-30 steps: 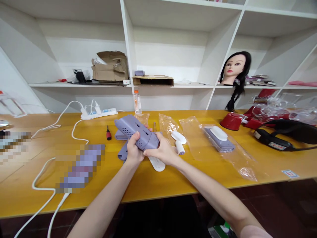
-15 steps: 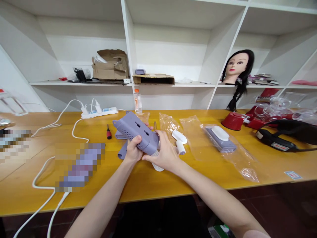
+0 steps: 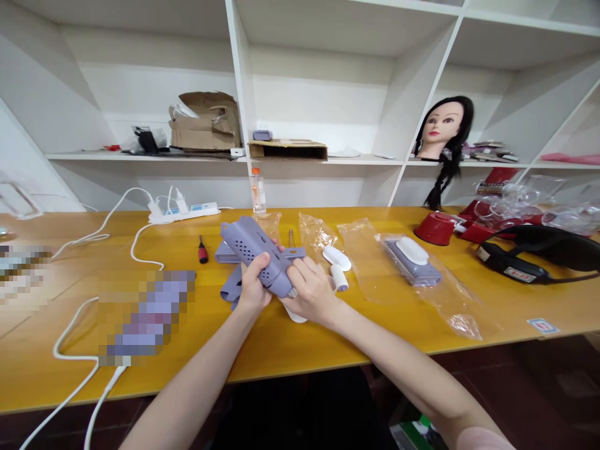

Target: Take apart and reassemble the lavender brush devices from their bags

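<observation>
A purple plastic housing point(image 3: 246, 242) with rows of round holes and dark slots is held tilted above the table. My left hand point(image 3: 254, 282) is closed around its near side, thumb on top by the holes. At its lower right end my right hand point(image 3: 313, 291) is closed, fingers curled over the edge; its fingertips are partly hidden. Other purple parts point(image 3: 229, 289) lie under and behind the housing. A white ribbed piece point(image 3: 296, 316) pokes out below my right hand. Beyond that hand are a white oval toothed piece point(image 3: 335, 257) and a white cylinder point(image 3: 339, 278).
A red-and-black screwdriver point(image 3: 202, 251) and a spring point(image 3: 291, 238) lie behind. Left are a blurred-out device point(image 3: 152, 315), white cables and a power strip point(image 3: 187, 213). Rightward sit clear bags point(image 3: 360, 275), a purple-and-white part point(image 3: 412, 259), a black visor point(image 3: 515, 256) and red equipment point(image 3: 435, 229).
The housing has rolled in my hands, its slots turning away to the right. My right hand's fingers have gone from spread around the end to curled in. The view has shifted slightly.
</observation>
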A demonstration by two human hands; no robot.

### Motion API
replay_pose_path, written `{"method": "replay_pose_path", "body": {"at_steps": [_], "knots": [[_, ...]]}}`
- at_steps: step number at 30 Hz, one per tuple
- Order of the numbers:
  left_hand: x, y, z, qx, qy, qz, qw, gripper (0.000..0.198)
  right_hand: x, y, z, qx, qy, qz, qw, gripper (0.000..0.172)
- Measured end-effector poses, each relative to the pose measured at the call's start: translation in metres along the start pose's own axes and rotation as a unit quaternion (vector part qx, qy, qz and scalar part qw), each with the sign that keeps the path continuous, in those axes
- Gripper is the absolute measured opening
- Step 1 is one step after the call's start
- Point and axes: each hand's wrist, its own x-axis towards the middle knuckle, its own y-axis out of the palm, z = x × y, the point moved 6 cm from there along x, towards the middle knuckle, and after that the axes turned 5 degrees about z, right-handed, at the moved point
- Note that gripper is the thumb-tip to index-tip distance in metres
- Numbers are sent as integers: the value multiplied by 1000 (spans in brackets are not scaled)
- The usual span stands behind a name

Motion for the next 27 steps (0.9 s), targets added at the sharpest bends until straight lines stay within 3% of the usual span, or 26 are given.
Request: {"method": "replay_pose_path", "body": {"at_steps": [5,7,9,11,13,15,17,23,27], "knots": [[4,-4,-1,-27,-22,-11,999,35,0,3,5,-21,-14,20,999,12],[6,-5,-5,-9,0,-17,1000,34,2,3,3,-13,37,40,998,13],[7,-5,-8,5,32,-5,999,36,4,0,-4,53,113,57,990,29],[6,-3,-9,10,51,27,998,39,6,-1,-12,172,197,83,962,54],[4,1,-8,20,58,71,996,42,8,2,-19,289,264,139,910,68],[2,4,-6,35,56,103,992,46,7,8,-22,355,300,210,860,68],[1,4,-4,37,46,107,993,48,5,10,-25,362,322,244,840,67],[4,6,-4,-1,43,55,998,47,-5,16,-29,241,363,235,869,93],[5,7,-11,-6,68,27,997,47,-4,16,-23,244,362,228,870,81]]}}
